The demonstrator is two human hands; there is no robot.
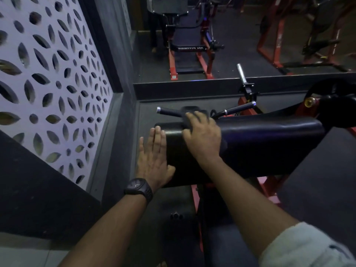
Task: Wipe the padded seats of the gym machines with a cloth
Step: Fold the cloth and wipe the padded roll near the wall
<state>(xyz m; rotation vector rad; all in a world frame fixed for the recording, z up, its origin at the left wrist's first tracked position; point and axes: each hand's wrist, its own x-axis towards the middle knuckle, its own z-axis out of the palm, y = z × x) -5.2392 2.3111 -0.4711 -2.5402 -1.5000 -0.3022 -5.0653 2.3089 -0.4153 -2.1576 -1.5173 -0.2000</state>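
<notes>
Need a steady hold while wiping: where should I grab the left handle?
Grip the left handle by its black sleeve, beside its silver cap. It lies nearly level with the free end toward the wall, so the left hand can probably wrap it from above; the right hand and cloth hide the inner end.

The padded seat (pixel 250 143) is upholstered in smooth black vinyl-like covering with a soft sheen, and the cloth (pixel 189 117) on it looks dark and matt. The handles (pixel 169 112) have matt black grips with bright metal end caps, the peg (pixel 241 74) behind is polished metal, and the frame (pixel 268 185) is red-painted metal. The wall panel (pixel 48 79) is matt white, the floor (pixel 317 170) dark and matt.
</notes>
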